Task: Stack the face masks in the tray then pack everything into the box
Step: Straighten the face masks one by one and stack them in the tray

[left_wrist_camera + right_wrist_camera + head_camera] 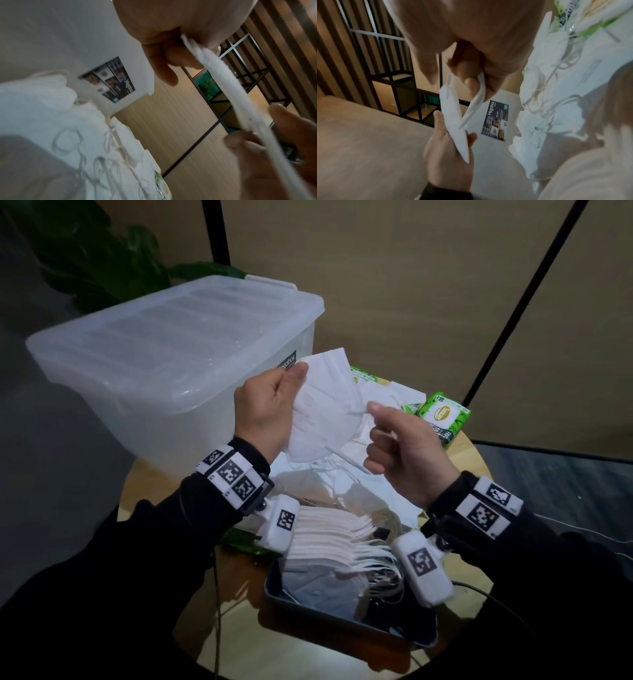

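In the head view, the left hand [265, 409] is gripping 1 white face mask [325, 409] by its edge, thumb on top, holding it in the air above the round wooden counter [479, 460]. The right hand [407, 453] is pinching the ear loop of this same mask, its other fingers curled in. The clear plastic box [164, 361], lid on, is standing to the left of the held mask. Under the mask, loose masks [370, 491] are lying in a heap on the counter. On the near side of the heap, the dark tray [342, 621] is carrying a stack of masks [329, 542]. Green wipe packs [442, 414] are lying to the right of the held mask.

In the left wrist view, the left hand [171, 40] is clamping the mask [231, 88], seen edge-on, and the right hand's fingers [254, 146] are meeting it lower down. The loose masks [60, 121] are showing to the left of it.

In the right wrist view, the right hand [471, 40] is pinching the white ear loop [476, 102], while the left hand [448, 162] is grasping the mask [453, 121]. The box label [495, 121] is showing just right of the mask.
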`<state>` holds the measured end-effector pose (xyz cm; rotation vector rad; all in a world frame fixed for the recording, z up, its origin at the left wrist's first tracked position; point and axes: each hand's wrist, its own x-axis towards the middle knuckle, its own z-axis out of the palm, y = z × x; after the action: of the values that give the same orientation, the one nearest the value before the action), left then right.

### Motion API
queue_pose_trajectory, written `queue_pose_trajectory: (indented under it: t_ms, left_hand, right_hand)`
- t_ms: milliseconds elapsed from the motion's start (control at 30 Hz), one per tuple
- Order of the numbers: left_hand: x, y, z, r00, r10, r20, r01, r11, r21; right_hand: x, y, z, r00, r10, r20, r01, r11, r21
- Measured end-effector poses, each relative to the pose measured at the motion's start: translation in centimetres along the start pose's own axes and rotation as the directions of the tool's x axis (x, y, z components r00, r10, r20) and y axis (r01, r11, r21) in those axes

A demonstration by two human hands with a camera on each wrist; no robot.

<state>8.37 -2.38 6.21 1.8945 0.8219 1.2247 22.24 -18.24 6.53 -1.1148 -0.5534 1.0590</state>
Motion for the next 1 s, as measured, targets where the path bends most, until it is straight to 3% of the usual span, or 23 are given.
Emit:
queue_pose_trajectory:
  t_ms: [100,200,367,533,667,733,833,933,1000]
  left_hand:
    - [-0.8,0.0,1.0,0.998,-0.047,0.034,0.051,0.988,-0.148]
    - [-1.1,0.2,0.9,0.982,-0.044,0.181,0.082,0.974,-0.21]
    - [-1.0,1.1,-1.0,0.869,0.067,0.491,-0.009,0.993,-0.118]
    - [-1.1,1.3,-2.3,0.821,0.129,0.556,-0.2,0.977,0.068]
    - [0.2,0.7,-5.4,0.846,0.083,0.526,-0.182,0.974,0.138]
    - [-0.1,0.9,-6.2,0.82,0.073,0.567,-0.179,0.975,0.134]
    - [-1.7,1.5,-6.7,0.717,0.008,0.697,-0.085,0.993,0.077]
    - [-3.5,1.4,-7.0,0.574,-0.051,0.817,0.051,0.998,0.027]
    - [-4.6,1.1,-7.0,0.495,-0.083,0.865,0.12,0.992,0.027]
  right_hand:
    - [0.2,0.3,-0.5,1.0,-0.009,-0.01,0.007,0.978,-0.206]
    - [0.3,-0.2,-1.4,0.995,-0.087,-0.046,0.07,0.954,-0.29]
    - [0.1,-1.2,-3.1,0.98,-0.193,-0.043,0.151,0.872,-0.466]
    - [0.0,-0.8,-4.6,0.985,-0.138,-0.103,0.075,0.883,-0.464]
    - [0.1,-1.7,-7.1,0.943,-0.205,-0.262,0.095,0.921,-0.377]
    - [0.0,-1.5,-7.3,0.957,-0.215,-0.195,0.122,0.908,-0.401]
    - [-1.4,-1.0,-6.3,0.996,-0.041,0.075,0.069,0.908,-0.413]
    - [-2.8,-1.4,-6.1,0.947,0.148,0.286,-0.004,0.894,-0.448]
    - [-3.3,-1.6,-6.2,0.874,0.295,0.386,-0.047,0.842,-0.537]
